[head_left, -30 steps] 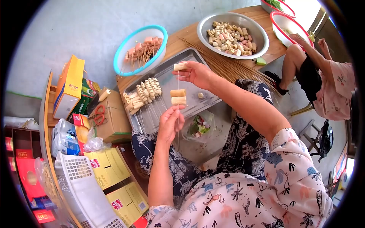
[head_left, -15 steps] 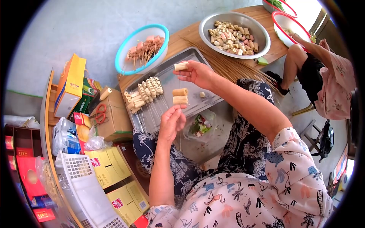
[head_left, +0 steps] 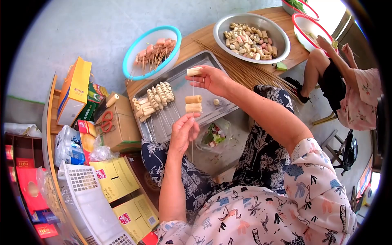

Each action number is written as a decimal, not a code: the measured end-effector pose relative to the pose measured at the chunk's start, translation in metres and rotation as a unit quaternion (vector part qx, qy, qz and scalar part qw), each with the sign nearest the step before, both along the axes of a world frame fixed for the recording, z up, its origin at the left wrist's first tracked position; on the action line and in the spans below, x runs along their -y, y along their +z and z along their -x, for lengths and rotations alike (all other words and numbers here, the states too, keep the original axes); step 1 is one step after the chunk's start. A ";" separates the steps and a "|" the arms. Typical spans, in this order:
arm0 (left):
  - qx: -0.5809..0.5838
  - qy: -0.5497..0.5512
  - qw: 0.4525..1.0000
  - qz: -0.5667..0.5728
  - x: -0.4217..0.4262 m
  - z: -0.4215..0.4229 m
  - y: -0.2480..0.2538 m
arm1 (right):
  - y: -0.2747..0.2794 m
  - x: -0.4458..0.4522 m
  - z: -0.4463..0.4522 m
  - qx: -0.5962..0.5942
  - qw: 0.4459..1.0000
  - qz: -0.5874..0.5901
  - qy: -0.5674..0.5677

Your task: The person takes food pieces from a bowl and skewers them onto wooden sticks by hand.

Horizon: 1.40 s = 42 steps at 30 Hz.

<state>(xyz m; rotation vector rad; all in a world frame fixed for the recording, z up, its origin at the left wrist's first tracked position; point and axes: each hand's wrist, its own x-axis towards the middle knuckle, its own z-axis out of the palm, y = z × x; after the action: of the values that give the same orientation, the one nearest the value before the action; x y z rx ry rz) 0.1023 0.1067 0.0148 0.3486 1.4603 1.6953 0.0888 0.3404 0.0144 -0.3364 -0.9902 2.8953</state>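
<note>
My left hand (head_left: 183, 131) pinches a thin, upright skewer (head_left: 193, 143) just below two pale tan tube-shaped food pieces (head_left: 193, 103) threaded crosswise on it. Above them, my right hand (head_left: 209, 79) grips another tube-shaped piece (head_left: 194, 72) between thumb and fingers at the skewer's upper end. Whether the tip has pierced this piece is hidden. Both hands are over the near side of a metal tray (head_left: 203, 92). Filled skewers with pale, coiled pieces (head_left: 160, 96) lie at the tray's left, and one small loose piece (head_left: 216, 101) rests at its right.
A metal basin (head_left: 252, 20) of mixed pieces stands behind, beside loose bamboo skewers (head_left: 245, 75). At the back left is a blue-rimmed basin (head_left: 126, 61) with pink skewers. Scissors (head_left: 107, 121) and a knife (head_left: 112, 100) lie on a box, left. Another person (head_left: 359, 90) sits at right.
My hands and the food pieces stay almost where they were. At the right, the other person's hands have lifted away from the red-rimmed basin.
</note>
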 end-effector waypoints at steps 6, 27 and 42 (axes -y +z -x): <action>0.001 0.000 1.000 0.003 0.000 0.000 0.000 | -0.001 0.002 0.000 0.001 1.000 -0.001 -0.002; -0.016 0.007 1.000 0.006 0.001 0.002 -0.003 | -0.001 0.014 -0.005 0.007 0.993 -0.111 0.027; -0.026 0.011 0.999 0.015 0.000 0.002 0.000 | -0.001 0.020 -0.014 0.030 0.983 -0.170 0.055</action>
<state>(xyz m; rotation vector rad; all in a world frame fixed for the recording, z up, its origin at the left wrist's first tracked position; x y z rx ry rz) 0.1000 0.1067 0.0144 0.3627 1.5317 1.6911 0.1033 0.3207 0.0134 -0.3577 -1.5288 2.7485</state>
